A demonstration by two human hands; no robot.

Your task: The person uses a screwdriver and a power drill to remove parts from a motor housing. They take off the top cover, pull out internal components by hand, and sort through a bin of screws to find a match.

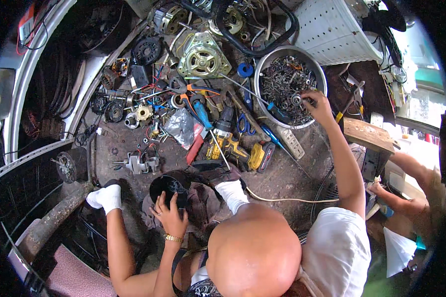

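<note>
My right hand (318, 106) is over the right side of a large metal bowl (323, 81), its fingers drawn together in a pinch. Whatever they hold, if anything, is too small to make out. The bowl is heaped with loose screws and small metal parts (286, 81). A screwdriver with a dark blue handle (278, 113) leans over its near left rim. My left hand (170, 216), with a ring and a gold wristband, grips the near side of a black round object (167, 187) above dark cloth. Greyish marks or bits show on that object; its kind is unclear.
A yellow-black cordless drill (233, 148), pliers (186, 90), blue scissors (245, 124), a power strip (291, 143) and a motor housing (203, 59) crowd the floor. A white perforated drum (332, 29) stands behind the bowl. Another person's hand (379, 190) is at right, near a wooden block (366, 133).
</note>
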